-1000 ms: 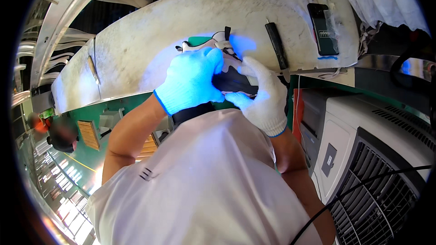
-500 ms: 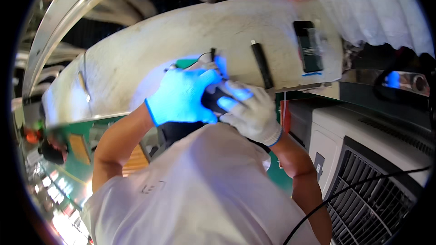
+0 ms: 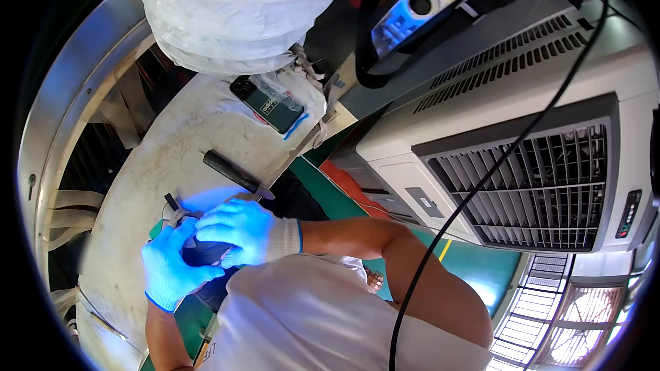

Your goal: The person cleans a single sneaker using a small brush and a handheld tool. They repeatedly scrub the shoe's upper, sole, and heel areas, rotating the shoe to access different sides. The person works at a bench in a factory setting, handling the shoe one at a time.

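My left hand (image 3: 177, 266) and my right hand (image 3: 242, 231) wear knit gloves that glow bright blue under a light. Both are closed around a dark piece (image 3: 201, 253) at the table's near edge, close to my body. Its kind cannot be made out, since fingers cover most of it. Just beyond the fingers, a short black piece (image 3: 171, 201) sticks up, with a bit of green beside it. A tool with a black handle (image 3: 231, 170) lies on the pale, stained table (image 3: 161, 144), beyond my right hand.
A dark green phone (image 3: 270, 104) with clear plastic on it lies at the table's far end, below a ribbed white duct (image 3: 240, 14). To the right stands a large grey air cooler (image 3: 509, 172). A black cable (image 3: 495, 178) crosses in front of it. A curved metal rail (image 3: 51, 124) borders the left.
The view has swung to the right, so the air cooler fills more of it. Both hands stay together on the dark piece. Blue light now covers my right glove as well.
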Tool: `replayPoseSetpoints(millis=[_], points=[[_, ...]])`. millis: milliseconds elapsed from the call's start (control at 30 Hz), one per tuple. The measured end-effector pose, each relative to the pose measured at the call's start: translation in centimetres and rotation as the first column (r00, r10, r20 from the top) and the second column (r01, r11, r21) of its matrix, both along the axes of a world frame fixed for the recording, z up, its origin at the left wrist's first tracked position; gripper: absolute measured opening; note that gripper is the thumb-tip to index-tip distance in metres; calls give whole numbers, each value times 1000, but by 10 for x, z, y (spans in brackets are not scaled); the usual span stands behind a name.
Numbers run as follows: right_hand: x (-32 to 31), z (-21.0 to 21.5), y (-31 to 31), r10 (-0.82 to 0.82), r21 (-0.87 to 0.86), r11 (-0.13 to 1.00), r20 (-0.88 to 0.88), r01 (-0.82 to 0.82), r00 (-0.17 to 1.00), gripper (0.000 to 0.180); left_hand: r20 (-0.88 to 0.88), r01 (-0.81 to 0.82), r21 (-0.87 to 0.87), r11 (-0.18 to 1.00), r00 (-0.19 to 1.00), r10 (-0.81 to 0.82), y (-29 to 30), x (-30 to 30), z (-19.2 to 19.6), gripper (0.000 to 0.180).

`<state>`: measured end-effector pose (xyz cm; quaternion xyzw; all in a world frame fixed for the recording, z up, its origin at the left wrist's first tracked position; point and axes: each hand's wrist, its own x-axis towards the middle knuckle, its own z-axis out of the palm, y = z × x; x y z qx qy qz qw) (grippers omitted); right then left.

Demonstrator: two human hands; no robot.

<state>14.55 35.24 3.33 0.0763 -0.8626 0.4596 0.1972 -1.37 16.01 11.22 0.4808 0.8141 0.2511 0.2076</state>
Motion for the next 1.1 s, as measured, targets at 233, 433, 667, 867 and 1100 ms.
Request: replayPoseSetpoints(millis=[233,433,667,867,1100], points=[[-33,-38,53,-623,350,707,-103,615,775,81,-311,21,9,1000,950,-17,-16,21,6,89],[-46,-63,58,-610,536,722,196,437,768,62,-234,-109,57,992,965,120,-22,37,-5,94],[-67,56,22,-141,-753,484,435,446,889,20,-256,-158,270,950,939,229,-29,40,-21,79],[-94,44,-7,-11,-854,98,512,510,859,14,-256,-227,212,951,926,278,-31,43,-16,76],[-98,62,-32,-154,-785,266,539,560,828,26,-322,-209,184,961,910,260,-30,42,-22,81]])
